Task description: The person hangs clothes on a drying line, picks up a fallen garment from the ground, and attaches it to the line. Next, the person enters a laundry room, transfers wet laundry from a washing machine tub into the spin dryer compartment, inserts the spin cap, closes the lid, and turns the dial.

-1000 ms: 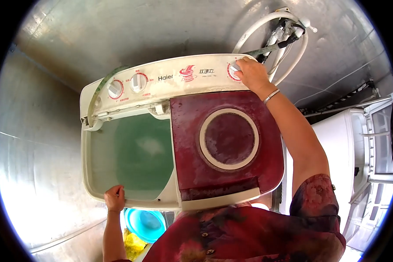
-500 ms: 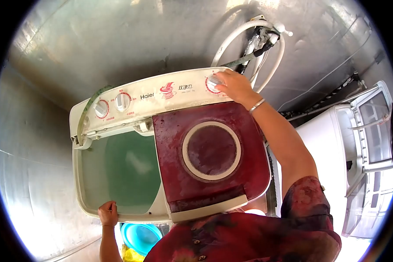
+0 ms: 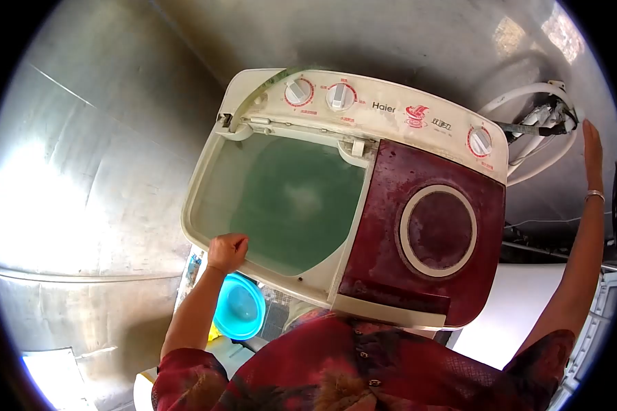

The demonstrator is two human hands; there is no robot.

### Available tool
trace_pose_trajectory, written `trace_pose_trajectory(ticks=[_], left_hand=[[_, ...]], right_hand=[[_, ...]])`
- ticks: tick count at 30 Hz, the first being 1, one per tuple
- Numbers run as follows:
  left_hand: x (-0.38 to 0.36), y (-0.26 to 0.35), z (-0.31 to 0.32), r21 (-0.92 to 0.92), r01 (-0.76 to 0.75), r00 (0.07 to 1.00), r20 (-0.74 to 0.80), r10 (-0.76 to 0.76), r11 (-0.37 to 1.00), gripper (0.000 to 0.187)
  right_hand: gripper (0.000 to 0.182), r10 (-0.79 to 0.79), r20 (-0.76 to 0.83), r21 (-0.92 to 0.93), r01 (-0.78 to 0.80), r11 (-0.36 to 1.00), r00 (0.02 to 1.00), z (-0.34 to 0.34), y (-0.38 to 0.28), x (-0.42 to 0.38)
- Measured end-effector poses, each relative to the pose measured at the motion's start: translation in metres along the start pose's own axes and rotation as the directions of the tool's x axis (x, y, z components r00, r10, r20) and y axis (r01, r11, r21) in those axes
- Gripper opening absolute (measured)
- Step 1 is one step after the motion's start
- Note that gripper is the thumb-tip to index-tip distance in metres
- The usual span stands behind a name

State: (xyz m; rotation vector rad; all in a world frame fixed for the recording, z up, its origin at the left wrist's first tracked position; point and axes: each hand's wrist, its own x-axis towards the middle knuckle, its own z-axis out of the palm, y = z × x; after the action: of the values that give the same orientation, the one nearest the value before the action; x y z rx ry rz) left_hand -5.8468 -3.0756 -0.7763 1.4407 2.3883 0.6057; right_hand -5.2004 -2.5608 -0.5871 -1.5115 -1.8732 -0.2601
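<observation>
My left hand [image 3: 227, 252] is closed in a fist at the front left rim of a Haier twin-tub washing machine [image 3: 391, 113], with nothing visible in it. Greenish water [image 3: 295, 198] fills the open left tub. Over the right side lies a dark red lid [image 3: 377, 233] with a round framed window, shut. My right hand [image 3: 591, 154], a bracelet at its wrist, is stretched out beside the metal wall, right of the coiled white hose [image 3: 562, 147]. It is seen edge-on with its fingers extended, and no object shows in it. The right dial [image 3: 481, 141] is untouched.
Below my left hand is a blue basin [image 3: 240, 307] on the floor side. A white appliance [image 3: 507, 294] stands right of the machine, partly behind my right arm. Metal walls [image 3: 103, 171] enclose the left and back. A green hose [image 3: 253, 96] crosses the panel's left end.
My right hand has let go of the right dial and moved out right to the wall near the hose. The view has shifted left and turned; my left fist remains at the tub's front rim.
</observation>
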Motion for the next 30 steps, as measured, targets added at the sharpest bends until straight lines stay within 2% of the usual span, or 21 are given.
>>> trace_pose_trajectory(ticks=[1, 3, 4, 5, 6, 7, 8, 10, 11, 12, 14, 18, 20, 22, 24, 26, 27, 30], left_hand=[[0.0, -0.002, 0.001, 0.01, -0.025, 1.0, -0.015, 0.026, 1.0, 0.01], [0.0, -0.004, 0.002, 0.019, -0.045, 0.998, -0.034, 0.046, 0.999, 0.01], [0.001, -0.003, 0.001, 0.024, -0.047, 0.999, -0.023, 0.047, 0.999, 0.011], [0.001, -0.002, 0.001, 0.029, -0.048, 0.999, -0.011, 0.049, 0.998, 0.011], [0.001, -0.001, 0.001, 0.025, -0.043, 0.999, -0.006, 0.044, 0.999, 0.011], [0.001, 0.0, 0.001, 0.031, -0.04, 0.999, -0.007, 0.041, 0.999, 0.011], [0.001, 0.0, 0.0, 0.038, -0.038, 0.999, -0.009, 0.038, 0.999, 0.011], [0.002, 0.0, -0.001, 0.051, -0.054, 0.999, 0.003, 0.054, 0.997, 0.011], [0.002, 0.0, 0.0, 0.061, -0.076, 0.997, 0.012, 0.075, 0.995, 0.011], [0.002, 0.0, -0.001, 0.062, -0.075, 0.997, 0.02, 0.074, 0.995, 0.011], [0.002, 0.001, -0.001, 0.045, -0.066, 0.997, 0.032, 0.064, 0.997, 0.011], [0.002, -0.002, -0.001, 0.054, -0.071, 0.996, 0.056, 0.068, 0.996, 0.011], [0.003, -0.005, 0.001, 0.02, -0.053, 0.998, 0.046, 0.052, 0.998, 0.012], [0.003, -0.003, 0.0, 0.021, -0.058, 0.997, 0.058, 0.056, 0.998, 0.012], [0.002, -0.002, -0.002, 0.018, -0.058, 0.996, 0.062, 0.057, 0.998, 0.012], [0.003, -0.002, -0.002, 0.054, -0.115, 0.992, 0.058, 0.112, 0.992, 0.013], [0.003, -0.001, -0.002, 0.055, -0.113, 0.992, 0.059, 0.11, 0.992, 0.012], [0.004, -0.003, -0.003, 0.061, -0.14, 0.985, 0.112, 0.133, 0.988, 0.012]], right_hand=[[0.048, -0.009, 0.001, 0.0, 0.009, 1.0, 1.0, -0.005, 0.008, 0.011], [0.047, -0.023, 0.141, -0.444, 0.084, 0.892, 0.99, -0.012, 0.031, 0.034], [0.047, -0.027, 0.145, -0.443, 0.089, 0.892, 0.989, -0.021, 0.005, 0.036], [0.047, 0.275, 0.142, -0.265, -0.231, 0.936, 0.951, -0.033, -0.045, 0.033], [0.047, 0.545, 0.196, -0.088, -0.539, 0.838, 0.815, -0.038, -0.072, 0.03], [0.053, 0.454, 0.178, 0.127, -0.478, 0.869, 0.873, -0.028, -0.045, 0.036], [0.053, 0.455, 0.184, 0.123, -0.48, 0.869, 0.871, -0.027, -0.043, 0.03], [0.055, 0.481, 0.106, 0.471, -0.47, 0.747, 0.87, -0.029, -0.043, 0.011], [0.052, 0.45, 0.165, 0.549, -0.461, 0.697, 0.878, -0.029, -0.021, 0.007], [0.052, 0.455, 0.17, 0.544, -0.468, 0.696, 0.874, -0.029, -0.018, -0.008], [0.049, 0.41, 0.071, 0.388, -0.404, 0.828, 0.909, -0.029, -0.022, -0.054], [0.036, 0.321, 0.272, 0.242, -0.388, 0.889, 0.907, -0.018, -0.058, -0.186], [0.031, 0.244, 0.288, 0.269, -0.322, 0.907, 0.926, -0.02, -0.064, -0.254], [0.028, 0.082, 0.251, 0.094, -0.108, 0.99, 0.964, -0.043, -0.113, -0.303], [0.024, 0.046, 0.307, -0.02, -0.042, 0.999, 0.95, -0.061, -0.147, -0.338], [0.021, -0.137, 0.296, -0.035, 0.154, 0.987, 0.945, -0.069, -0.163, -0.368], [0.021, -0.175, 0.301, -0.016, 0.188, 0.982, 0.937, -0.074, -0.181, -0.376], [0.023, -0.145, 0.311, 0.006, 0.151, 0.988, 0.939, -0.079, -0.243, -0.394]])
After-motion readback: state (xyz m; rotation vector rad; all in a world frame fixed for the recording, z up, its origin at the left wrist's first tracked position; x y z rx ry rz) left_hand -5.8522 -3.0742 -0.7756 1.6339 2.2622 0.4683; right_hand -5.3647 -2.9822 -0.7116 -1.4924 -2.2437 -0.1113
